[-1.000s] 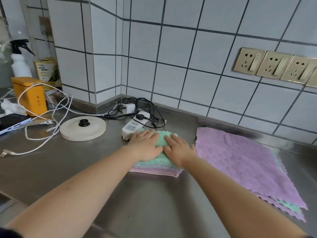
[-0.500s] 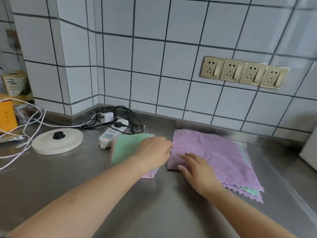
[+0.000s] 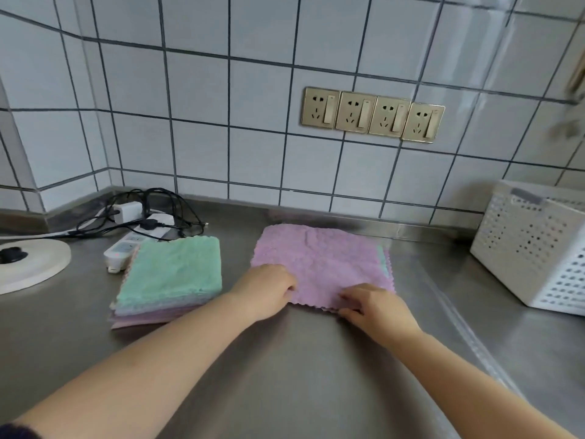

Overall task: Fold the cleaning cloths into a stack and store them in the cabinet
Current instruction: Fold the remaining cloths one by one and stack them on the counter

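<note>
Purple cloth (image 3: 323, 264) lies flat, scalloped-edged; left hand (image 3: 264, 289) and right hand (image 3: 376, 304) fingers pinch its near edge. One folded stack (image 3: 171, 277) beside.

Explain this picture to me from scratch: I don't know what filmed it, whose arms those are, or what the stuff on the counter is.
No machine here: a person wears a wide-angle camera on their head, so you look down their own bare arms at a steel counter.

The left hand and right hand both have their fingers on the near edge of a flat purple cloth. It lies on top of a few more unfolded cloths, whose edges peek out on its right side. Whether the fingers already pinch the edge or only rest on it is hard to tell.

To the left sits a folded stack, green cloth on top. Behind it are a power strip and tangled cables. At right stands a white perforated basket; four wall sockets are above.
</note>
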`<state>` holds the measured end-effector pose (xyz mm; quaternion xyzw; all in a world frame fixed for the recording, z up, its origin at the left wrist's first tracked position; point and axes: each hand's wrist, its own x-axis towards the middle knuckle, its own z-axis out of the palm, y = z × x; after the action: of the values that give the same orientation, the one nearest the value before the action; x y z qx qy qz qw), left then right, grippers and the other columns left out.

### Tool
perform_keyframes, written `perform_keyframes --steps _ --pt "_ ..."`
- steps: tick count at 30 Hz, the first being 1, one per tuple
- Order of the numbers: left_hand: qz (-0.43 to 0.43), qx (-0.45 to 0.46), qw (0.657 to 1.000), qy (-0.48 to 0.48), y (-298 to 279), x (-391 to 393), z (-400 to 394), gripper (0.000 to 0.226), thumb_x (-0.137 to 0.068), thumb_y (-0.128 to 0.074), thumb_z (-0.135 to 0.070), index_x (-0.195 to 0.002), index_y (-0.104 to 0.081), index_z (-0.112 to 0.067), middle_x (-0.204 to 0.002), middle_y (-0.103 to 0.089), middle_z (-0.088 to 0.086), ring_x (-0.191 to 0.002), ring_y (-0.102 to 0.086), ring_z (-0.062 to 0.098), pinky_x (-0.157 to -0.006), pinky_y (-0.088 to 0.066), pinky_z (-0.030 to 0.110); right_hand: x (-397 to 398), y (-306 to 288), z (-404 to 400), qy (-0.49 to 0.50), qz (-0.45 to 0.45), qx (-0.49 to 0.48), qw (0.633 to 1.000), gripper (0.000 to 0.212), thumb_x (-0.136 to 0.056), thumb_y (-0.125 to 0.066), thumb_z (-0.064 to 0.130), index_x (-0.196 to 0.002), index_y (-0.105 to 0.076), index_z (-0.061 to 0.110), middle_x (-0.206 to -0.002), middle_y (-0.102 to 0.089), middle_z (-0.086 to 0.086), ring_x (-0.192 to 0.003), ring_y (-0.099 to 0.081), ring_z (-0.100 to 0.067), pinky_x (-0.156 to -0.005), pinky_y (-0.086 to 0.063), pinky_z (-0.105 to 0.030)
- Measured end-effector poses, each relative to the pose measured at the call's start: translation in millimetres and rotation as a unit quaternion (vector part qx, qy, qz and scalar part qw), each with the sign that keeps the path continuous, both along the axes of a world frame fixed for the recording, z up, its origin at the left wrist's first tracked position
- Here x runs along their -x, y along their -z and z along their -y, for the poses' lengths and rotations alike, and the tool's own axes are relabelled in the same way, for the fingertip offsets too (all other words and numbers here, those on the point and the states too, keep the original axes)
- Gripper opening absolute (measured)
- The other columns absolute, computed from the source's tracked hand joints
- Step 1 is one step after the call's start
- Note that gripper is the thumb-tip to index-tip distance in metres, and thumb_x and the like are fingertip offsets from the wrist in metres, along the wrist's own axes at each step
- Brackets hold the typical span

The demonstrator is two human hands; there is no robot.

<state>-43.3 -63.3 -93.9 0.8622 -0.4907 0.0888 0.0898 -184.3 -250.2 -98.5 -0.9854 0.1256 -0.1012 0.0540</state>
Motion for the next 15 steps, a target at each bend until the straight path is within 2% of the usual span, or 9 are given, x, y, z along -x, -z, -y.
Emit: perform_keyframes --steps 3,7,11,13,15 --pt "0.047 -0.055 0.997 0.004 0.1 3.4 -0.2 0.033 -0.089 -0.052 -0.04 -0.114 -0.059 -0.02 -0.113 -0.057 -0.001 -0.107 -0.052 0.022 -0.081 -0.045 0.033 -1.2 3.5 -0.3 -0.002 0.022 0.002 1.0 0.03 -0.092 -0.051 0.04 -0.12 -0.059 0.034 -0.126 -0.058 0.014 -0.114 -0.055 -0.011 -0.087 -0.047 -0.026" --pt "0.077 -0.035 0.996 -0.003 3.5 4.3 2.0 0.026 -0.092 -0.042 -0.026 -0.109 -0.06 -0.016 -0.109 -0.059 0.003 -0.103 -0.054 0.028 -0.077 -0.045 0.033 -4.5 5.3 2.2 0.021 0.041 0.008 0.999 0.024 -0.096 -0.042 0.032 -0.101 -0.064 0.022 -0.105 -0.067 0.003 -0.096 -0.061 -0.023 -0.074 -0.047 -0.033" --pt "0.066 -0.01 0.998 -0.007 2.0 7.6 2.1 0.024 -0.092 -0.043 -0.025 -0.107 -0.058 -0.014 -0.109 -0.059 0.004 -0.102 -0.054 0.027 -0.075 -0.042 0.033 -7.3 2.8 1.9 0.078 0.078 -0.019 0.994 0.014 -0.095 -0.038 0.021 -0.087 -0.049 0.016 -0.08 -0.063 -0.006 -0.069 -0.05 -0.033 -0.058 -0.036 -0.032" --pt "0.057 0.004 0.998 -0.036 -3.1 6.8 4.2 0.021 -0.09 -0.041 -0.017 -0.102 -0.057 -0.012 -0.105 -0.059 0.006 -0.098 -0.055 0.029 -0.068 -0.039 0.033 -7.3 0.0 2.8 0.087 0.087 -0.027 0.992 0.009 -0.094 -0.038 0.019 -0.09 -0.046 0.019 -0.078 -0.062 -0.004 -0.071 -0.055 -0.035 -0.059 -0.04 -0.032" --pt "0.047 0.036 0.996 -0.065 -10.9 2.7 3.0 0.022 -0.088 -0.041 -0.011 -0.103 -0.057 -0.012 -0.104 -0.06 0.006 -0.093 -0.056 0.03 -0.063 -0.038 0.034 -1.9 -1.5 6.0 0.08 0.086 -0.035 0.993 0.019 -0.092 -0.042 0.018 -0.108 -0.052 0.022 -0.095 -0.067 -0.001 -0.085 -0.061 -0.032 -0.066 -0.045 -0.033"
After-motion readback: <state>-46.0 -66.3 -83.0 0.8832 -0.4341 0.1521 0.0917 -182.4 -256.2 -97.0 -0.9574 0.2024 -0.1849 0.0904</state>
